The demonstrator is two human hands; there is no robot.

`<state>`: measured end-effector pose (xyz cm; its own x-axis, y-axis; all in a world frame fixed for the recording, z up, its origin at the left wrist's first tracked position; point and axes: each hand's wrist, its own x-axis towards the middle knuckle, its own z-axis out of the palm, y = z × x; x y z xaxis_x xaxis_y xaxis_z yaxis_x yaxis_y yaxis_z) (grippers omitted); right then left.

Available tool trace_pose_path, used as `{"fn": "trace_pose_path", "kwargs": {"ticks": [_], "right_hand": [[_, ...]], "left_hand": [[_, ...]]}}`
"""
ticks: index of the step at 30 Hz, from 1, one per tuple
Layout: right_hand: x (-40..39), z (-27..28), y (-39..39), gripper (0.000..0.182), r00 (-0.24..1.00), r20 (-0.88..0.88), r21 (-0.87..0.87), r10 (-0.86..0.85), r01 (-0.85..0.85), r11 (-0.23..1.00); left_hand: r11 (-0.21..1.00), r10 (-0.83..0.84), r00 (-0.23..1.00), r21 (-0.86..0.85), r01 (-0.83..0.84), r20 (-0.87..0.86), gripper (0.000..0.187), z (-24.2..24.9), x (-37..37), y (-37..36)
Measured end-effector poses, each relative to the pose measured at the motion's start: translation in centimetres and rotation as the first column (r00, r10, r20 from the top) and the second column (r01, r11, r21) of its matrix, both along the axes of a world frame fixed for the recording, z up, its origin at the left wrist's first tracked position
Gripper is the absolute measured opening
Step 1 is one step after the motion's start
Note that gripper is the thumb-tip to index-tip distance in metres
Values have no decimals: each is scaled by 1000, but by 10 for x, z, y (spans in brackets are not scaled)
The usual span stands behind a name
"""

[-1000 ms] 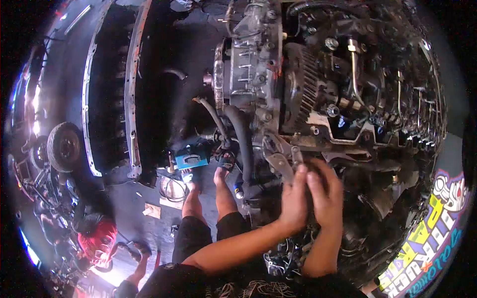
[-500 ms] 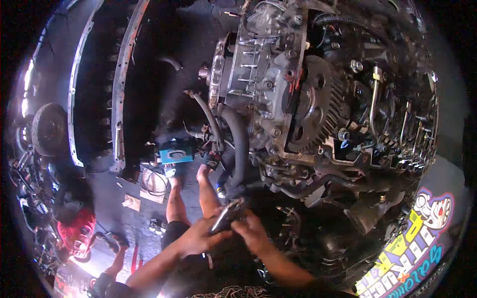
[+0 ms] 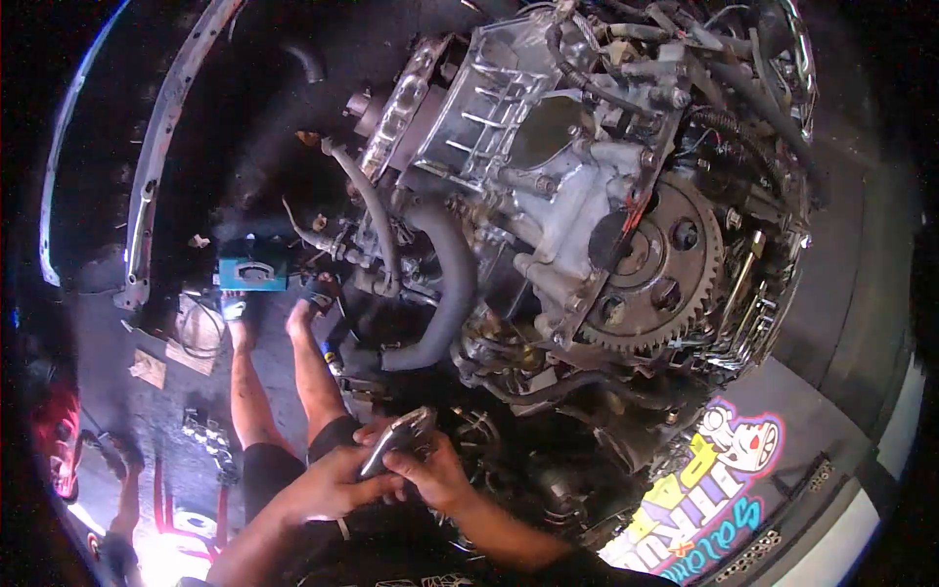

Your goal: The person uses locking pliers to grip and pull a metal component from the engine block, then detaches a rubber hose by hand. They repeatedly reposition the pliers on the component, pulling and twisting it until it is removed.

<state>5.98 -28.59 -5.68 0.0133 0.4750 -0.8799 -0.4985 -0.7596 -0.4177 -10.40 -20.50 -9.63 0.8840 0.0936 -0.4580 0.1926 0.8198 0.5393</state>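
A slim, shiny phone (image 3: 396,439) with rounded ends is held in front of my body, tilted up to the right. My left hand (image 3: 340,479) is closed around its left side. My right hand (image 3: 430,474) grips the right side, with its thumb lying across the near face. What shows on the phone's face I cannot make out. Beyond both hands stands a large, partly opened engine with a toothed gear (image 3: 653,269). A thick grey hose (image 3: 452,279) curves down its near side. Neither hand touches the engine.
A teal box (image 3: 252,275) lies by my feet, with cardboard (image 3: 199,338) beside it. Metal parts (image 3: 207,437) rest on the floor. Another person's red clothing (image 3: 57,440) shows at far left. A lettered panel (image 3: 709,489) stands at lower right; a metal rail (image 3: 161,157) runs at upper left.
The view has turned and shifted, so the engine appears more tilted and the floor items lie further left. Both hands still hold the phone, now lower and further left in view.
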Motion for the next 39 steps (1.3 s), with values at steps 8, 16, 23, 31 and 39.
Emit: {"fn": "trace_pose_path", "kwargs": {"ticks": [8, 16, 23, 31, 39], "right_hand": [[8, 15, 26, 43, 978, 178, 199, -109, 72, 977], [21, 30, 85, 63, 922, 215, 257, -321, 264, 930], [20, 14, 98, 68, 900, 171, 430, -400, 297, 852], [13, 9, 109, 69, 882, 111, 456, -457, 364, 812], [4, 7, 106, 72, 858, 147, 383, -493, 410, 828]], "left_hand": [[963, -262, 940, 127, 239, 216, 28, -1, 21, 75], [817, -571, 802, 213, 536, 174, 59, 17, 81, 185], [743, -669, 727, 149, 653, 151, 56, 18, 99, 207], [699, -708, 700, 233, 676, 94, 59, 29, 112, 225], [606, -779, 616, 394, 690, 120, 67, 25, 121, 233]]}}
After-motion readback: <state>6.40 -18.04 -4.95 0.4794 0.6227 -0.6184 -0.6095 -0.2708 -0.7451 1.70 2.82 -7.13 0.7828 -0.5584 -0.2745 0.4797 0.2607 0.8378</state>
